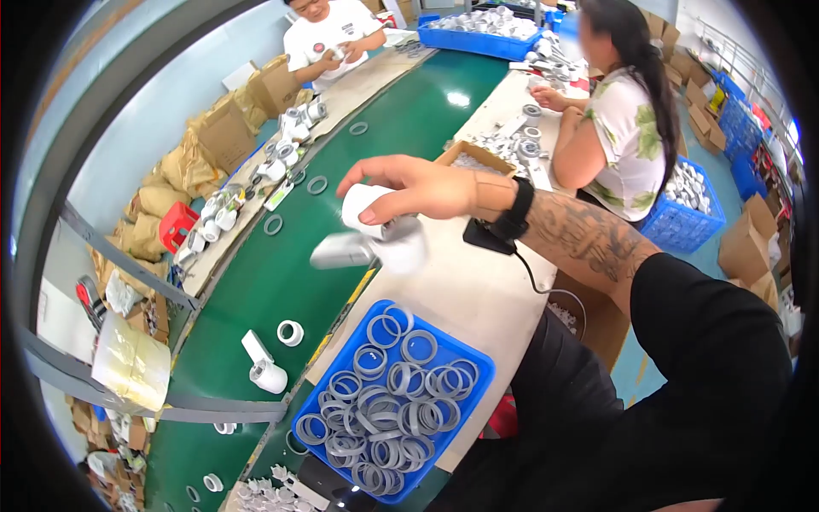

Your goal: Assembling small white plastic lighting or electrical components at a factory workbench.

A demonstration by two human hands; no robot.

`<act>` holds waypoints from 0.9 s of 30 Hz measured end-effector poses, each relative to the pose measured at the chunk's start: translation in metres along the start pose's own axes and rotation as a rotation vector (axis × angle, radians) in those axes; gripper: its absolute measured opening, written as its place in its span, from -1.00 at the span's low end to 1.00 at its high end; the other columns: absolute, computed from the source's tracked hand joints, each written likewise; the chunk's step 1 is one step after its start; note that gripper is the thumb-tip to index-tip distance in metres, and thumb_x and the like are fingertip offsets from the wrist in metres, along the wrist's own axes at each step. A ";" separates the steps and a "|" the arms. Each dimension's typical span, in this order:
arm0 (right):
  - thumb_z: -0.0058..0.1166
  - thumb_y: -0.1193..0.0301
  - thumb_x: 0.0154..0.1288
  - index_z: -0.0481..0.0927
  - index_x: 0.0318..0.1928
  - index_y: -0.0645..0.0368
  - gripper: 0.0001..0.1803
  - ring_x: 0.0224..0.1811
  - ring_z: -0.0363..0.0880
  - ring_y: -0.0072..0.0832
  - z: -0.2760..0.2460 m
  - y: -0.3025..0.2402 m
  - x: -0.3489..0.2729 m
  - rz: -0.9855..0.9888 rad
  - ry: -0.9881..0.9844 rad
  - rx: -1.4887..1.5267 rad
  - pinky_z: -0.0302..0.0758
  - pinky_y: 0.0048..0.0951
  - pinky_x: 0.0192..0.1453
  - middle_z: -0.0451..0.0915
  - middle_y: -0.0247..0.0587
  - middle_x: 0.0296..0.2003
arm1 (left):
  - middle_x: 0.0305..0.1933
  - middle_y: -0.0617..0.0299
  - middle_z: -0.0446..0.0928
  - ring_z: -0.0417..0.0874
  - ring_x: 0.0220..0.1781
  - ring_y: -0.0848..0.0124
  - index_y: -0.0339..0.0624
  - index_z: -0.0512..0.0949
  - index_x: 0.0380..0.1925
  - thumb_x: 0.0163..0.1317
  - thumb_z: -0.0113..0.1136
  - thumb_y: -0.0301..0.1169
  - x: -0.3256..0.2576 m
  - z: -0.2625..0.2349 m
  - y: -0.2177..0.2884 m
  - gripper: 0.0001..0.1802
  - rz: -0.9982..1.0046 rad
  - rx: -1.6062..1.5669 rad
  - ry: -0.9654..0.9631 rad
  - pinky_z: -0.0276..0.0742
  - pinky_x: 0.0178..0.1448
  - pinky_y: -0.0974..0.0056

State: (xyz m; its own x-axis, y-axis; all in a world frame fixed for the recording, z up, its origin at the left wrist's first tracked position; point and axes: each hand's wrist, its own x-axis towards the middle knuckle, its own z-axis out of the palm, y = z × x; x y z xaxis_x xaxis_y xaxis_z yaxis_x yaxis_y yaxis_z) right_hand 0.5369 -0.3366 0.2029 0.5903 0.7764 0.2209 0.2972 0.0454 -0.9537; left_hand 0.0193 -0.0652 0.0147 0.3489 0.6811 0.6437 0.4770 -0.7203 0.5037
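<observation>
My right hand (pixel 414 183) reaches out to the left over the edge of a pale worktable (pixel 478 290), the tattooed forearm wearing a wrist strap with a small black device and cable. Its fingers grip a white plastic pipe fitting (pixel 365 207). Just under the hand, two more white fitting parts (pixel 341 250) show as motion-blurred shapes above the table's edge; whether they are joined to the held piece is unclear. A blue tray (pixel 479 357) full of several grey rubber rings sits nearer me on the table. My left hand is out of the picture.
A green conveyor belt (pixel 281 282) runs alongside, carrying a white fitting (pixel 263 369), a white ring (pixel 290 333) and grey rings. An open cardboard box (pixel 503 164) stands beyond my hand. One person (pixel 623 128) sits at the table; another (pixel 328 38) works at the far end.
</observation>
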 end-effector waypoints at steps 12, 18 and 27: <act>0.50 0.28 0.45 0.61 0.22 0.23 -0.51 0.06 0.64 -0.58 0.103 -0.079 -0.206 -0.026 -0.056 0.151 0.62 -0.42 0.16 0.71 -0.25 0.00 | 0.15 -0.08 0.57 0.62 0.09 0.16 -0.27 0.55 0.15 0.47 0.44 -0.13 -0.005 -0.055 0.273 -0.50 0.430 -0.836 -0.354 0.52 0.29 0.04; 0.31 0.08 0.57 0.55 0.27 0.22 -0.46 -0.36 0.61 -0.59 0.131 -0.071 -0.229 0.238 0.249 0.629 0.61 -0.45 -0.24 0.66 -0.27 -0.17 | 0.36 -0.10 0.48 0.45 0.41 -0.10 -0.29 0.43 0.34 0.06 0.73 -0.09 -0.012 -0.011 0.298 -0.05 0.483 -0.595 -0.398 0.27 0.56 -0.19; 0.01 -0.01 0.73 0.53 0.28 0.14 -0.51 -0.44 0.52 -0.63 0.145 -0.069 -0.242 0.280 0.198 0.836 0.55 -0.48 -0.34 0.62 -0.32 -0.14 | 0.34 0.02 0.52 0.60 0.31 0.23 -0.36 0.36 0.45 0.17 0.72 -0.28 0.009 -0.001 0.290 -0.05 0.066 -0.968 -0.862 0.54 0.40 0.12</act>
State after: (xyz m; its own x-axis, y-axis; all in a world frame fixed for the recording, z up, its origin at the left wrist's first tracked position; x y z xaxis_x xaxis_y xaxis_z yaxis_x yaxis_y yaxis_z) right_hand 0.2649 -0.4364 0.1854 0.7006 0.7086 -0.0841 -0.4734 0.3734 -0.7978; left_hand 0.1598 -0.2686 0.1674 0.9252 0.2448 0.2899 -0.2084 -0.3106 0.9274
